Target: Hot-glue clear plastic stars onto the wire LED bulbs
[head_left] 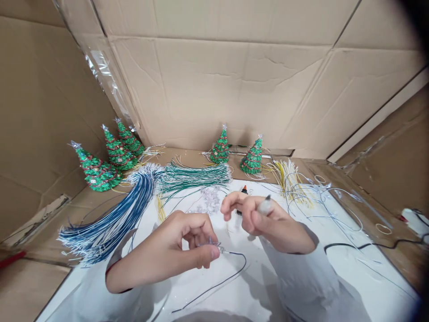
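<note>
My left hand [187, 243] is closed, thumb and fingers pinching a small clear plastic star [217, 245]. Its points are partly hidden by the fingers. A dark blue wire [244, 264] runs from the star, bends round and trails toward the lower left over the white table. Raised to the right, my right hand [268, 219] is curled around a small whitish tube with a dark tip [264, 205], which sticks up between thumb and fingers. A short thin yellowish wire [228, 228] hangs below its fingertips; how it is held is unclear.
Behind the hands lie clear plastic stars [209, 200] and a black bottle with an orange tip [244, 190]. Bundles of blue wires [114, 219], green wires [197, 176] and yellow wires [288, 179] lie around. Several green Christmas trees [219, 147] stand along cardboard walls [217, 89]. A black cable [368, 245] crosses at right.
</note>
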`<state>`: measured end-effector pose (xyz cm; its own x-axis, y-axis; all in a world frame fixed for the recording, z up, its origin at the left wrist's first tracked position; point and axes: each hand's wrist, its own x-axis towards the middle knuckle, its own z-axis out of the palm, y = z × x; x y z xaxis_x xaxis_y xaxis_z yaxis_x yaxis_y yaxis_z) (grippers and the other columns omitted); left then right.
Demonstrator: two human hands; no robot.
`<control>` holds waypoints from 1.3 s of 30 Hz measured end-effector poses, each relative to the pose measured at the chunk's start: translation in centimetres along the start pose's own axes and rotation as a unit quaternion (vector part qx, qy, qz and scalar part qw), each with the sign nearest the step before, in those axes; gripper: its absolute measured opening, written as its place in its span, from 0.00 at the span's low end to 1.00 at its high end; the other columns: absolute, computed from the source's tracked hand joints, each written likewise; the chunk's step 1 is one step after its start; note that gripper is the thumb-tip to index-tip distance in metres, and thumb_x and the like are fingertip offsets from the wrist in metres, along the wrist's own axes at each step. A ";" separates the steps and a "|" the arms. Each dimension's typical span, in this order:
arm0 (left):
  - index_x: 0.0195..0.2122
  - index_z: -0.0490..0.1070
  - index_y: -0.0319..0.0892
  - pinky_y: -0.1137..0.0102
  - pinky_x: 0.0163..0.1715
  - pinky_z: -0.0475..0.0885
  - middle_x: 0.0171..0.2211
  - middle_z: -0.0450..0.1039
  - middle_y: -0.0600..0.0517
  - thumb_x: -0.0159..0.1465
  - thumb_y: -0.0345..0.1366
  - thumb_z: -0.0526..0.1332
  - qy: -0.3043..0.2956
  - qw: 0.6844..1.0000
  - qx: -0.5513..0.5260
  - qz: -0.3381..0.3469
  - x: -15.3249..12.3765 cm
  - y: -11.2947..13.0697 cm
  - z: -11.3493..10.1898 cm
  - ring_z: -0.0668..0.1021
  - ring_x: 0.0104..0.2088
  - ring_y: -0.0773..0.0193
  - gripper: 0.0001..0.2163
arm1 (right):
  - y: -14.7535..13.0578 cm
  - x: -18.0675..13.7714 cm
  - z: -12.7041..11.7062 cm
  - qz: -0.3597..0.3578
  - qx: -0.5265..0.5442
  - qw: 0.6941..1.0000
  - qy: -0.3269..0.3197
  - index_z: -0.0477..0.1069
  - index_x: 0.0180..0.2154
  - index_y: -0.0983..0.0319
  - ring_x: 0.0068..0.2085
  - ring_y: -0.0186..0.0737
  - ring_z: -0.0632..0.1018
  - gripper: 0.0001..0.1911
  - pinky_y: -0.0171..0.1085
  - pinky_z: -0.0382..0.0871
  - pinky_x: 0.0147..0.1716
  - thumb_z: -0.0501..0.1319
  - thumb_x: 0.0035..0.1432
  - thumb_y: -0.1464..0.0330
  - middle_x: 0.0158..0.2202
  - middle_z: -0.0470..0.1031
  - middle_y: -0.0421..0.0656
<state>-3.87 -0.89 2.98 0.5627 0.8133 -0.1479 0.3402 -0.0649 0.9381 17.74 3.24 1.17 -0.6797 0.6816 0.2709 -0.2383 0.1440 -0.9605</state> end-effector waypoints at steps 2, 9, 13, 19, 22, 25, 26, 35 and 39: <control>0.31 0.68 0.39 0.76 0.24 0.66 0.22 0.73 0.54 0.60 0.40 0.59 0.005 1.000 0.006 0.008 0.0 -0.1 -0.1 0.74 0.24 0.70 0.09 | 0.4 -0.2 0.1 0.021 0.088 0.996 0.002 0.60 0.25 0.61 0.32 0.35 0.76 0.17 0.28 0.56 0.17 0.53 0.60 0.57 0.34 0.73 0.46; 0.31 0.68 0.39 0.76 0.23 0.66 0.22 0.73 0.54 0.60 0.38 0.60 0.003 1.000 0.007 0.013 -0.3 0.0 -0.2 0.75 0.23 0.70 0.07 | -0.8 -0.6 0.6 0.040 -0.163 0.985 0.041 0.71 0.31 0.63 0.26 0.31 0.73 0.12 0.31 0.63 0.23 0.55 0.60 0.62 0.29 0.75 0.43; 0.32 0.68 0.40 0.77 0.23 0.66 0.22 0.73 0.55 0.60 0.39 0.59 0.005 1.000 0.010 0.011 -0.3 0.1 -0.2 0.74 0.23 0.70 0.07 | -1.3 -0.7 0.7 0.042 -0.296 0.954 -0.019 0.75 0.37 0.61 0.29 0.32 0.73 0.09 0.31 0.63 0.26 0.58 0.59 0.66 0.28 0.75 0.41; 0.32 0.68 0.39 0.77 0.23 0.66 0.23 0.72 0.55 0.60 0.39 0.59 0.002 1.000 0.014 0.003 -0.2 0.1 -0.4 0.74 0.24 0.71 0.08 | -1.4 -1.0 -0.5 0.088 -0.254 0.961 -0.070 0.74 0.30 0.63 0.25 0.30 0.68 0.12 0.31 0.60 0.24 0.56 0.60 0.65 0.23 0.70 0.39; 0.31 0.68 0.39 0.77 0.24 0.66 0.23 0.72 0.55 0.60 0.38 0.60 0.003 1.000 0.017 0.003 -0.2 0.0 -0.4 0.73 0.24 0.71 0.06 | -1.1 -1.0 -0.9 0.117 -0.148 0.982 0.002 0.71 0.33 0.64 0.21 0.28 0.64 0.12 0.30 0.55 0.20 0.53 0.62 0.63 0.20 0.65 0.37; 0.32 0.68 0.40 0.77 0.26 0.66 0.24 0.72 0.55 0.61 0.36 0.59 0.017 1.000 0.005 0.006 -0.3 0.1 -0.6 0.73 0.26 0.71 0.05 | -0.7 -0.8 -0.9 0.119 -0.035 0.990 0.062 0.68 0.41 0.63 0.21 0.28 0.61 0.11 0.29 0.50 0.17 0.53 0.62 0.63 0.21 0.64 0.36; 0.33 0.68 0.40 0.77 0.26 0.66 0.25 0.71 0.55 0.61 0.37 0.59 0.022 1.000 -0.001 0.008 -0.3 0.1 -0.6 0.73 0.26 0.71 0.05 | -0.5 -0.7 -0.8 0.125 -0.015 0.989 0.076 0.67 0.44 0.62 0.21 0.27 0.60 0.12 0.29 0.48 0.17 0.53 0.62 0.63 0.21 0.65 0.36; 0.37 0.68 0.43 0.74 0.35 0.66 0.33 0.69 0.53 0.65 0.37 0.54 0.021 0.999 0.002 0.041 -0.2 0.5 -1.0 0.72 0.35 0.68 0.06 | -0.2 -0.1 0.2 0.188 0.090 0.976 0.058 0.59 0.54 0.58 0.23 0.29 0.59 0.23 0.32 0.43 0.19 0.57 0.59 0.62 0.28 0.68 0.40; 0.40 0.68 0.44 0.74 0.34 0.65 0.35 0.68 0.53 0.66 0.37 0.52 0.039 0.997 -0.004 0.059 0.0 0.3 -0.9 0.71 0.35 0.68 0.07 | -0.2 0.1 0.9 0.181 0.133 0.974 0.041 0.64 0.46 0.62 0.23 0.29 0.57 0.18 0.31 0.40 0.18 0.53 0.58 0.58 0.26 0.67 0.41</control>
<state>-4.45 -0.44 3.58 0.5373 0.8433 -0.0113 0.2690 -0.1587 0.9500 17.14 2.63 1.45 -0.6971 0.7101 -0.0987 -0.1721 -0.2994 -0.9385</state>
